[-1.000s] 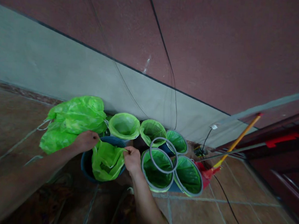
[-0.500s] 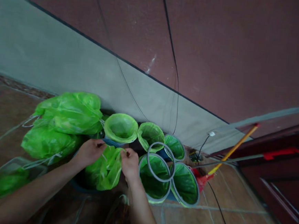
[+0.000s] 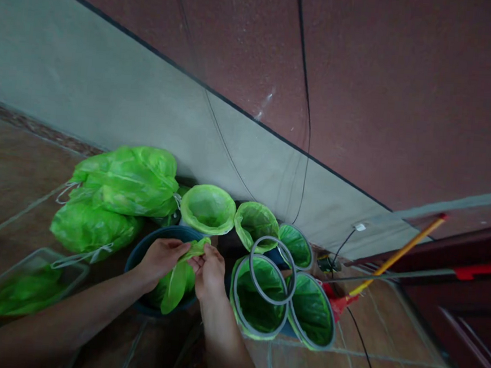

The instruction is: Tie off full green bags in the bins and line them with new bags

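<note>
Over a blue bin (image 3: 138, 249), both my hands grip the gathered top of a green plastic bag (image 3: 173, 292). My left hand (image 3: 161, 259) is closed on one side of the bunched plastic. Close beside it, my right hand (image 3: 211, 269) pinches the other side. The lower part of the bag hangs down into the bin. Behind stand a bin with a pale green liner (image 3: 209, 207) and another lined bin (image 3: 257, 224). A loose grey ring (image 3: 252, 267) leans over a lined bin (image 3: 256, 315) to the right of my right hand.
Full green bags (image 3: 135, 181) with white drawstrings are piled at the left by the wall. A clear plastic tub (image 3: 44, 259) holds green plastic. More lined bins (image 3: 312, 314), a yellow-handled tool (image 3: 401, 256) and a black cable (image 3: 364, 352) lie to the right.
The bag's mouth, held wide with white drawstring showing, is now bunched and narrow between my hands. My hands have come closer together. The view has shifted slightly.
</note>
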The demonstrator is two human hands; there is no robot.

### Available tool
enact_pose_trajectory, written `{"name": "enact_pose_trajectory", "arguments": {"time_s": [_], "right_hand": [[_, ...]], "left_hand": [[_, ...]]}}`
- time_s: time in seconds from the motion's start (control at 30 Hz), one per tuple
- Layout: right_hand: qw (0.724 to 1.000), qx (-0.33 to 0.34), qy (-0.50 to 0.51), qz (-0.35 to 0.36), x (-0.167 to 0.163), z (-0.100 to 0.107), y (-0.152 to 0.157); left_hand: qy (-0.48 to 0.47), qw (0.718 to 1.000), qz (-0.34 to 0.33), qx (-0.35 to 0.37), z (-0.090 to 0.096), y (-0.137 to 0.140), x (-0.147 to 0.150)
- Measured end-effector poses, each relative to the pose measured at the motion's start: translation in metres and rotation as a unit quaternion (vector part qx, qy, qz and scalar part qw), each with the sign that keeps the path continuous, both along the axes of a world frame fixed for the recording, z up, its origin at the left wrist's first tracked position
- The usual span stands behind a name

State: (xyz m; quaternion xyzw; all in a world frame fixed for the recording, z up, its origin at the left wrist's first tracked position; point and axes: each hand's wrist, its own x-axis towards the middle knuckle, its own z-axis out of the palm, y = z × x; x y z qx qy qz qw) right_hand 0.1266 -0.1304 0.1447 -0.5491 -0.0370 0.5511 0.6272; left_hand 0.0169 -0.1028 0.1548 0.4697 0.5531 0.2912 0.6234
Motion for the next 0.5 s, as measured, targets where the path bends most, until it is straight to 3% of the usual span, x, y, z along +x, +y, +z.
{"name": "enact_pose_trajectory", "arguments": {"time_s": [0.1, 0.3, 0.5], "right_hand": [[0.999, 0.018, 0.028, -0.027, -0.002, 0.005, 0.001], [0.999, 0.026, 0.037, -0.013, 0.004, 0.020, -0.001], [0.998, -0.027, -0.047, -0.027, 0.017, 0.031, -0.001]], "left_hand": [[-0.049, 0.998, -0.039, 0.004, 0.001, -0.005, 0.001], [0.116, 0.974, -0.129, 0.148, -0.005, -0.004, -0.001], [0.149, 0.967, -0.132, 0.157, 0.001, 0.007, -0.009]]}}
